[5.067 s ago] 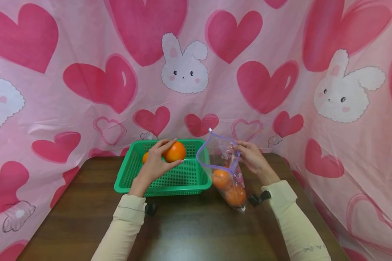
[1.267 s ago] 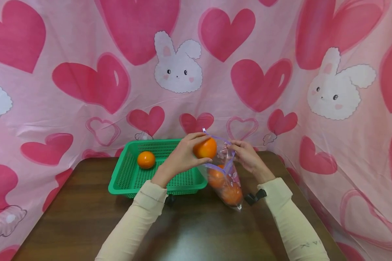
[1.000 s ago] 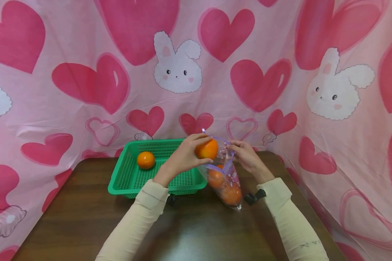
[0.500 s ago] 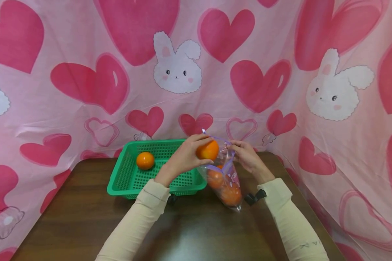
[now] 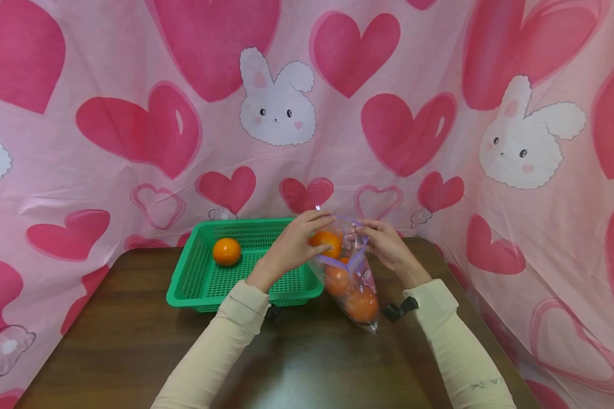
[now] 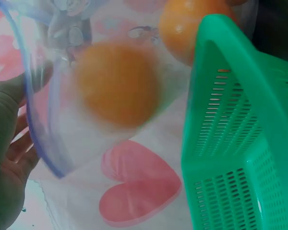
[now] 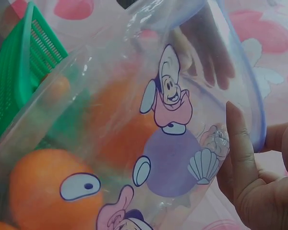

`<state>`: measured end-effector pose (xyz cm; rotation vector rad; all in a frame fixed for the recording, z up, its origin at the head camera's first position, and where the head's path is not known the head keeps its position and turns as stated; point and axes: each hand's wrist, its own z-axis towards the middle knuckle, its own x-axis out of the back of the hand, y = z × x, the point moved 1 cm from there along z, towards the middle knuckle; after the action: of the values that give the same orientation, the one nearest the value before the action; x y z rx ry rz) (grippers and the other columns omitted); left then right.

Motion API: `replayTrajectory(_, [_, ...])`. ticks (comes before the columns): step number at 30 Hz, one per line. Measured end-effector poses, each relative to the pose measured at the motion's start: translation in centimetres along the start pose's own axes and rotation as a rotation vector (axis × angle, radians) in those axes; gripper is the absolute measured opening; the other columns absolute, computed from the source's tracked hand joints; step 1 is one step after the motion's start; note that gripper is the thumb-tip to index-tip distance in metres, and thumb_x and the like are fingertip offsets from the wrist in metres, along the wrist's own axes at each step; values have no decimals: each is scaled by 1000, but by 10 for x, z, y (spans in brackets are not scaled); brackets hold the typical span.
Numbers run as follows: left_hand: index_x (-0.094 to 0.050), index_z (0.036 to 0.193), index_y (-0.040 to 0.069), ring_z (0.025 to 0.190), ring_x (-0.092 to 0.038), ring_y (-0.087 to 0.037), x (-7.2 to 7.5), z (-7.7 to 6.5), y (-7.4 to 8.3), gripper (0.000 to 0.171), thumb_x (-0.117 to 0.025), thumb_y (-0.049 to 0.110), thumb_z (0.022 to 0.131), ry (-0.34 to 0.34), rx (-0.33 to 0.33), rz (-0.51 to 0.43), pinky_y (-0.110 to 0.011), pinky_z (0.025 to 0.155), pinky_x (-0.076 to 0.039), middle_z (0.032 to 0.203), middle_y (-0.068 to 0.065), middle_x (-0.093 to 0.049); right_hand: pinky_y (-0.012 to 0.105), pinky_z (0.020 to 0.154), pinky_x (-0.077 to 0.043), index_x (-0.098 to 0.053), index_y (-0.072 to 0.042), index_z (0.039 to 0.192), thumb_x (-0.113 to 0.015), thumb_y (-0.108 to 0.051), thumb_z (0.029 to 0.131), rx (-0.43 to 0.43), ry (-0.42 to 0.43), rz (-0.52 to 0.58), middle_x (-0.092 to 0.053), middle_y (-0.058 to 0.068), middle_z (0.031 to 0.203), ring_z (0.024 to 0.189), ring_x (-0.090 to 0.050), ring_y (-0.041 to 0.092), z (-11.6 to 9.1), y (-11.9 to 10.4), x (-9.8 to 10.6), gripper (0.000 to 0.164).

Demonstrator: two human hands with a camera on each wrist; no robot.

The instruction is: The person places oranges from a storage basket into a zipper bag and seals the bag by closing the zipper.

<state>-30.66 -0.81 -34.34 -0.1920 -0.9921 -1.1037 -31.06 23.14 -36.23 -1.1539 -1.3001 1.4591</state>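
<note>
My left hand [image 5: 293,241] is spread at the mouth of a clear zip bag [image 5: 366,279], its thumb and fingers apart. In the left wrist view, an orange [image 6: 117,86] is blurred inside the bag, away from the left hand's fingers [image 6: 19,148]. Lower in the bag lie more oranges [image 5: 362,305], seen through the plastic. My right hand [image 5: 389,247] pinches the bag's purple-edged rim between thumb and fingers. In the right wrist view, the right index finger [image 7: 241,148] lies along the outside of the printed plastic, which carries cartoon figures.
A green plastic basket [image 5: 176,284] stands left of the bag, with a single orange [image 5: 227,251] in its back left part. Both are on a dark wooden table [image 5: 307,363]. Behind hangs a pink cloth [image 5: 337,136] with hearts and rabbits.
The left hand carried an orange from the basket to the bag's mouth. Now its hold has loosened and the orange has dropped lower into the bag. The right hand keeps its pinch on the rim.
</note>
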Motion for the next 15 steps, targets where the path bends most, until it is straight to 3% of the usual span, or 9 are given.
replayTrajectory(7, [-68,132,4,129,-57,-26,0,-10,-8,48,-82,13,87,119,-63,-45,-37,103,-53,137,-11,-63,20,67,-59,-63,-3,107,-50,-7,106,-9,9,-1,-71,-3,87,79,-70,8,-2,-3,1,14])
replayTrajectory(11, [-68,131,2,125,-59,-26,4,-20,-15,44,-79,10,89,181,-48,-85,-39,102,-54,134,-14,-64,21,69,-59,-65,-10,102,-48,-5,106,-16,22,30,-70,-3,89,82,-71,8,-4,-5,3,18])
replayTrajectory(15, [-67,134,5,126,-59,-27,10,-29,-24,44,-76,9,91,198,-5,-99,-41,102,-54,136,-14,-63,22,71,-60,-62,-5,106,-47,-3,105,-12,29,49,-71,-3,88,82,-72,8,-5,-8,6,15])
